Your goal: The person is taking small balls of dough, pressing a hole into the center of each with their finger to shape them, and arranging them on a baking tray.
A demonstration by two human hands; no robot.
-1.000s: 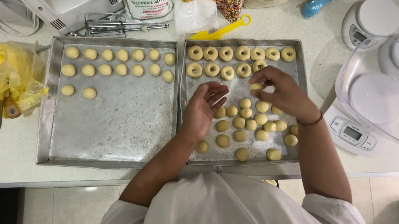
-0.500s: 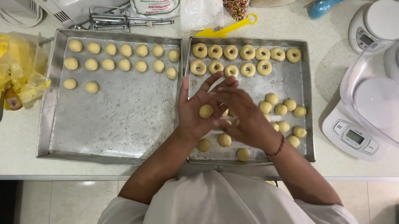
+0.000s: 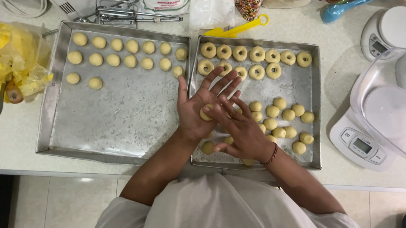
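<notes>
The left hand [image 3: 198,106] lay flat and open, palm up, fingers spread, with a small pale round dough ball [image 3: 206,113] resting on the palm. The right hand [image 3: 242,128], fingers extended, pressed across it from the right (covering most of the ball). Both hovered over the right metal baking tray [image 3: 315,107] on the white surface [image 3: 344,67].

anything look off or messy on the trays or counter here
Nothing stands out. The dough balls sit in neat rows on the left metal baking tray, ring-shaped pieces line the right metal tray, nothing has spilled. The left hand lies open under a pale dough ball, the right hand across it.
</notes>
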